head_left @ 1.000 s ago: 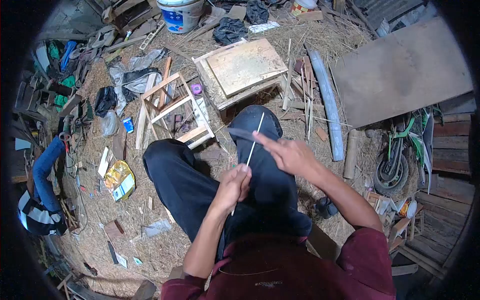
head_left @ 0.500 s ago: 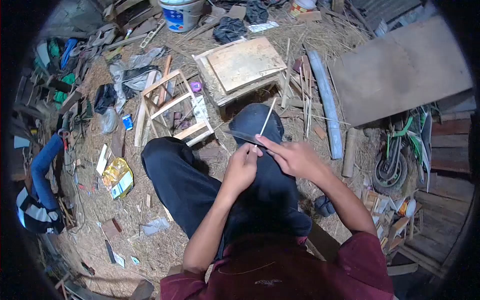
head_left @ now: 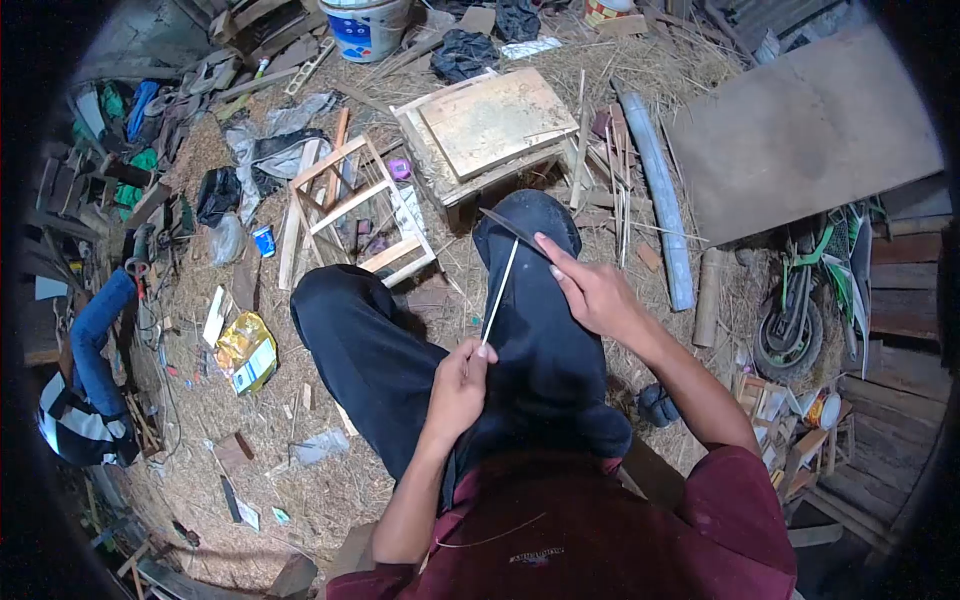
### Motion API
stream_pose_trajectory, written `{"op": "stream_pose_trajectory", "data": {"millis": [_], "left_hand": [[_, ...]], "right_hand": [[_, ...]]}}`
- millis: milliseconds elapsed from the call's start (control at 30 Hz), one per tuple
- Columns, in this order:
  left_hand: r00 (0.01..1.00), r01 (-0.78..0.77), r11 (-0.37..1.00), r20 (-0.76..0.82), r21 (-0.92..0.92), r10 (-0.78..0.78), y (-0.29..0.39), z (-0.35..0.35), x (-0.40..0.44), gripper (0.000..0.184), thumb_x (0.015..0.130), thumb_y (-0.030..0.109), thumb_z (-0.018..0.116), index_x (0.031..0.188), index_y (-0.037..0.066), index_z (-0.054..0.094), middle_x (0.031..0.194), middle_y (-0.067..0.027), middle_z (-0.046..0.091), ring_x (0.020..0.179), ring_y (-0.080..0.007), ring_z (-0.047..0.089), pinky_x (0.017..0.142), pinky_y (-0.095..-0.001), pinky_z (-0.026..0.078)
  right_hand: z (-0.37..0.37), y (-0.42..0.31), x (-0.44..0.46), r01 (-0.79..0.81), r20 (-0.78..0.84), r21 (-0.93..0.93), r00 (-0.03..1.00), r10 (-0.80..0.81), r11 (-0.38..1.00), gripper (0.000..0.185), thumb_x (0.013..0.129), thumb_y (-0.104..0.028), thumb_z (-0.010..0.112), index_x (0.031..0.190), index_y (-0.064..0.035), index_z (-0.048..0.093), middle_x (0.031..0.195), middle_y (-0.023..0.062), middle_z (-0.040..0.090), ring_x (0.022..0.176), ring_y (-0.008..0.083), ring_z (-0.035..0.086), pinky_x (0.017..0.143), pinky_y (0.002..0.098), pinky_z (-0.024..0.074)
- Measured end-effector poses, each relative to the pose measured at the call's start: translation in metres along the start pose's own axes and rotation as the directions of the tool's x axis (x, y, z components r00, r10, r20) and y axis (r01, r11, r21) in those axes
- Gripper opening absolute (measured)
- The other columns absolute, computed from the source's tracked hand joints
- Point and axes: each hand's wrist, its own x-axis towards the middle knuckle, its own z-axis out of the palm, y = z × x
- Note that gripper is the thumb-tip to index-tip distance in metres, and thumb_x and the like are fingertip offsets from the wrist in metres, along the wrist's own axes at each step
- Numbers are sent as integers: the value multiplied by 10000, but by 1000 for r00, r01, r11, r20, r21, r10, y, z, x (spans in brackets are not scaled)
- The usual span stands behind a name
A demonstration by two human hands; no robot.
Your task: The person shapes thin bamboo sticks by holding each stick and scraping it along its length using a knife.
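Left hand (head_left: 460,384): closed, fingers and thumb pinching one thin pale stick (head_left: 503,283) at its near part. Right hand (head_left: 598,298): closed about a knife, handle hidden within the fist, forefinger extended toward the blade (head_left: 508,222).

Stick: long axis running from the left grip to the far side, leaning slightly right; it lies far of the left hand and left of the right hand. Nearer hand to its far end: the right. Blade: pointing far and left, crossing the line of the stick by that far end; actual contact cannot be told.

Position: both pieces over the dark right trouser leg (head_left: 548,350), near of the low wooden table (head_left: 436,172), right of the slatted wooden frame (head_left: 350,208).
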Motion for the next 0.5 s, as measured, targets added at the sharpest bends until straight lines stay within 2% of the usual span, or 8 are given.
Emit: {"op": "stream_pose_trajectory", "data": {"millis": [100,200,233,333,367,467,500], "left_hand": [[998,-61,991,-9,118,62,19,6,31,262,1002,205,470,872,11,591,636,-105,533,601,-161,521,589,-323,410],[997,-71,987,-28,144,75,27,25,58,301,999,219,469,843,-7,592,660,-84,540,625,-134,492,612,-318,412],[1000,-22,979,-7,203,23,28,27,65,261,979,186,468,868,1,615,785,-232,638,754,-391,643,693,-423,479],[994,-103,970,-15,219,109,29,26,59,259,980,178,462,865,-1,609,765,-228,628,731,-382,639,675,-415,476],[998,-69,970,4,234,70,32,21,53,259,980,172,461,857,-5,604,751,-232,620,717,-365,642,661,-410,472],[999,12,969,46,246,-24,32,12,35,251,976,155,461,844,-10,595,740,-232,617,688,-362,634,641,-413,461],[998,-59,976,34,208,53,25,12,24,263,986,164,466,827,-7,587,656,-172,582,587,-261,579,584,-369,427]], "right_hand": [[13,6,-8,194,-10,41,981,-194,980,552,931,-140,535,1450,-286,418,738,200,644,619,383,626,572,452,510],[-5,-19,-12,142,241,-184,966,-95,973,575,910,-137,553,1445,-305,427,694,158,626,591,361,613,550,448,503],[-1,-17,-11,132,169,-164,980,-104,978,597,894,-134,568,1444,-318,427,645,142,593,561,336,603,537,441,498],[4,-7,-11,148,167,-130,978,-125,980,610,894,-132,570,1453,-317,409,652,140,601,551,329,603,524,441,494],[7,-7,-14,162,154,-176,979,-136,971,607,896,-135,570,1453,-314,409,641,143,593,547,324,604,516,448,491],[11,-3,-14,27,154,-170,988,-1,985,600,901,-172,565,1456,-319,393,679,170,616,577,360,627,546,470,524],[14,10,-11,40,17,-160,999,-37,986,559,925,-166,548,1451,-289,407,679,195,618,569,360,629,551,449,531]]}}
